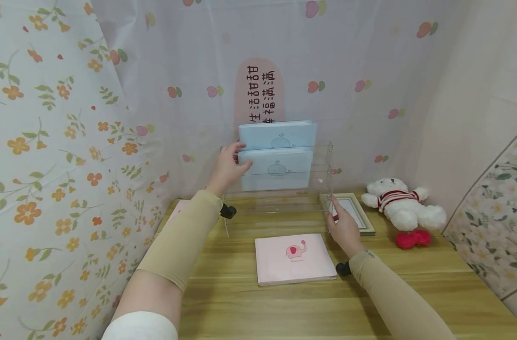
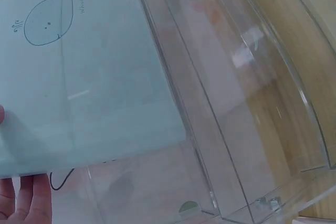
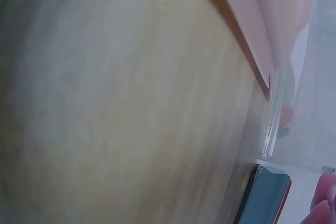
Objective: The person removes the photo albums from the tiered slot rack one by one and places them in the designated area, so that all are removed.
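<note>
Head: the left hand [image 1: 227, 168] pinches the left edge of the front album [image 1: 277, 182], high in the clear rack [image 1: 324, 182], the rear album [image 1: 279, 131] behind. The right hand [image 1: 344, 229] grips the rack's right side, near the frame [image 1: 362, 212]. The pink album [image 1: 294, 259] lies just before the rack; the table [image 1: 283, 307] extends past it.

Left wrist: "Whale" reads clearly only here.

Right wrist: fingertips [image 3: 326, 190] beside the rack.

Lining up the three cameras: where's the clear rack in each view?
Head: clear rack in the centre, behind the pink elephant album.
Left wrist: rack spans much of the right half.
Right wrist: only part of the rack, near the right edge.
Shared landmark: wooden table.
</note>
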{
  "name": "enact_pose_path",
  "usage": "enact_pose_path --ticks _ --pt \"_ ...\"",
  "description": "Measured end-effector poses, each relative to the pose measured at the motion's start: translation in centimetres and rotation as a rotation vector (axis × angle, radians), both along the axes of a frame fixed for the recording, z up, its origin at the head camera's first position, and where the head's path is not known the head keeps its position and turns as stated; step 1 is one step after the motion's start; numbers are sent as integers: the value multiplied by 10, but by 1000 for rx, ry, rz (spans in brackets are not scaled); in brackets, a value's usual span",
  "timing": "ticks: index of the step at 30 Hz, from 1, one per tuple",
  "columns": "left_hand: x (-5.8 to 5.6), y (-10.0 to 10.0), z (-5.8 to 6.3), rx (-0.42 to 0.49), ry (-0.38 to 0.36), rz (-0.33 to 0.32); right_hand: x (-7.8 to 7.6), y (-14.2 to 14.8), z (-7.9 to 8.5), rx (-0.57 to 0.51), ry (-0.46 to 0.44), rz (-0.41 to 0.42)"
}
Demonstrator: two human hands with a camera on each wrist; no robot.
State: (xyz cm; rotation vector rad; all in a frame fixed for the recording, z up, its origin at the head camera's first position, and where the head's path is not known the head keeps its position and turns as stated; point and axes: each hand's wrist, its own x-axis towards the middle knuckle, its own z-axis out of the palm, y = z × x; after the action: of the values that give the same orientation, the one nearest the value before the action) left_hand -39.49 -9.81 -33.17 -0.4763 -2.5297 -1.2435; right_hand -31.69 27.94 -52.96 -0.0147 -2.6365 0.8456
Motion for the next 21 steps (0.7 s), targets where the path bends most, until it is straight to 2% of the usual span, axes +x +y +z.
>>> enact_pose_path --ticks 4,12,21 --pt "-3 2 4 -13 -16 -27 1 0 1 4 15 -9" --pt "-5 8 10 -127 -55 -86 1 -2 2 -16 17 -2" --pt "-8 20 5 -150 -62 -59 2 -3 0 -22 -3 -8"
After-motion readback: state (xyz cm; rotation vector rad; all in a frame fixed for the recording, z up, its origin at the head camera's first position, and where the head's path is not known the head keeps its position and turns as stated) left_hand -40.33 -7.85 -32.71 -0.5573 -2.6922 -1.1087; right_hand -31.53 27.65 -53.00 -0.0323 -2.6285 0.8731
